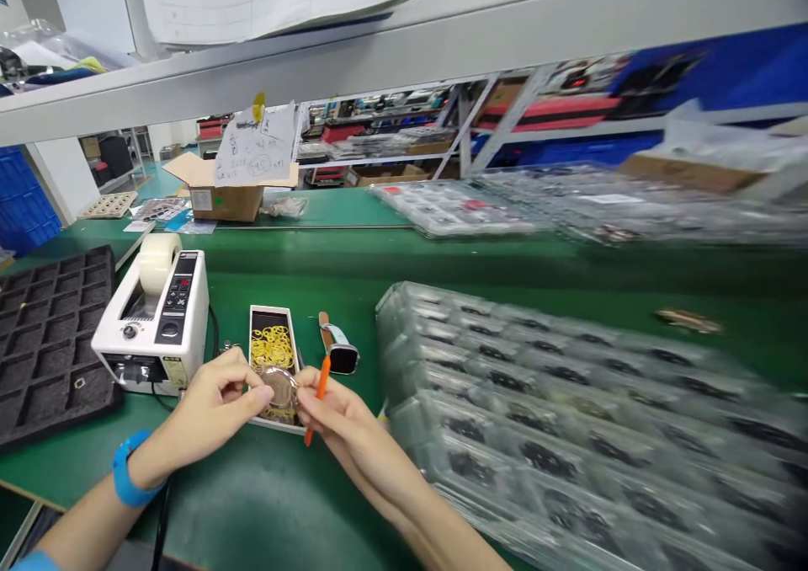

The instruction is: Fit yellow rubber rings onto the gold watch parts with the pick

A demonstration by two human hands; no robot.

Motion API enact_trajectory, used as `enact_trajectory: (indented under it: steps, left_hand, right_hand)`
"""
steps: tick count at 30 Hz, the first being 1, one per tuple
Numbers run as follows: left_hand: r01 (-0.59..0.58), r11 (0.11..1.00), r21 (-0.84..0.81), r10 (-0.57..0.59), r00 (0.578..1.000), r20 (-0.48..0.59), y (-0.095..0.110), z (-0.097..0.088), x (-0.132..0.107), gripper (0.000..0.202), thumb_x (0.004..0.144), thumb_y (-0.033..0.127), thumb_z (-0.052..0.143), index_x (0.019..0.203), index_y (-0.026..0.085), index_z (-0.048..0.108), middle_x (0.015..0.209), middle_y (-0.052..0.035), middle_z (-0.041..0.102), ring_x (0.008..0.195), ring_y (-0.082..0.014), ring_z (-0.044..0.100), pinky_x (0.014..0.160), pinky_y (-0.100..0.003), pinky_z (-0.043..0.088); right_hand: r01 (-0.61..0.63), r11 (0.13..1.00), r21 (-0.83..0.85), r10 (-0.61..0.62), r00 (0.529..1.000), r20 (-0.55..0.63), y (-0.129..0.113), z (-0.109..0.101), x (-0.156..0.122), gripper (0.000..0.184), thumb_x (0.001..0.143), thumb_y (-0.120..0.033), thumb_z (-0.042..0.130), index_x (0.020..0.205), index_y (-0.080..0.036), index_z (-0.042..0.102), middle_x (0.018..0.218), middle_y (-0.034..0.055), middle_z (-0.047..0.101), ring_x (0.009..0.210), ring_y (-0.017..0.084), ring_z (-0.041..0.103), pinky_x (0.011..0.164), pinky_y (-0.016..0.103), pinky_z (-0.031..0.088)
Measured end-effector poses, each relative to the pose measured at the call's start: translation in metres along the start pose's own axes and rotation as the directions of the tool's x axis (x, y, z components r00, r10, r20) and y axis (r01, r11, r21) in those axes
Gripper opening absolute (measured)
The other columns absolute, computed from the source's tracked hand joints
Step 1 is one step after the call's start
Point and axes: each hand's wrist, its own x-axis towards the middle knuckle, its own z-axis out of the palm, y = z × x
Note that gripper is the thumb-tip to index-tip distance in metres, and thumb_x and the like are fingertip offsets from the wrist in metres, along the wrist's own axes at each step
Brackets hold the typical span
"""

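A round, shiny metal watch case (278,387) is held up between both hands, above a white box (253,314) of yellow rubber bands (273,346). My left hand (218,402), with a blue band on the wrist, pinches the case's near left edge between thumb and finger. At its right edge are the closed fingers of my right hand (337,407), which also grips a thin orange stick tool (324,379) standing nearly upright. Behind that hand lies a smartwatch (343,359) with a pale strap, beside a brown strip (324,328).
Stacked clear plastic trays (505,402) with dark parts fill the right side. A white tape dispenser (193,293) stands at left, near a black compartment tray (56,327). Beyond are an open cardboard box (224,204) and more trays (454,205). A shelf beam (316,61) crosses overhead.
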Motion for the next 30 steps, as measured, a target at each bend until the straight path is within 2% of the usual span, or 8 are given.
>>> enact_trajectory:
  steps: [4,11,24,30]
  left_hand:
    - [-0.029,0.997,0.078,0.026,0.999,0.041,-0.009,0.000,0.002,0.026,0.087,0.031,0.052,0.064,0.018,0.056,0.070,0.0031,0.036,0.067,-0.0131,0.038,0.064,-0.028,0.030]
    - [-0.031,0.996,0.086,0.024,0.996,0.089,-0.013,-0.001,0.001,0.027,0.087,0.030,0.053,0.064,0.018,0.055,0.069,0.0033,0.034,0.066,-0.0126,0.036,0.060,-0.027,0.027]
    - [-0.014,0.997,0.078,0.010,0.998,0.060,-0.012,0.001,0.003,0.027,0.085,0.025,0.053,0.059,0.018,0.051,0.064,0.0038,0.035,0.063,-0.0120,0.036,0.058,-0.027,0.027]
    - [-0.001,0.995,0.095,0.004,1.000,-0.030,-0.015,0.008,0.003,0.025,0.082,0.021,0.053,0.057,0.018,0.049,0.063,0.0038,0.037,0.061,-0.0112,0.037,0.056,-0.026,0.028]
  right_hand:
    - [-0.019,1.000,-0.023,0.020,0.999,0.037,0.000,-0.001,-0.001,0.044,0.074,-0.061,0.064,0.076,-0.020,0.048,0.060,-0.0056,0.036,0.058,0.011,0.028,0.058,0.024,0.025]
    - [-0.043,0.995,-0.091,0.046,0.998,0.032,0.003,-0.003,-0.002,0.043,0.076,-0.061,0.063,0.075,-0.020,0.049,0.062,-0.0055,0.036,0.061,0.012,0.029,0.061,0.024,0.025]
    - [0.019,0.994,-0.108,-0.016,1.000,0.020,0.002,-0.001,-0.003,0.040,0.077,-0.058,0.064,0.073,-0.020,0.051,0.063,-0.0047,0.040,0.060,0.011,0.033,0.059,0.023,0.031]
    - [0.040,0.985,-0.168,-0.040,0.999,0.007,0.004,0.002,-0.003,0.039,0.078,-0.058,0.062,0.072,-0.021,0.051,0.064,-0.0043,0.040,0.060,0.011,0.035,0.060,0.024,0.033]
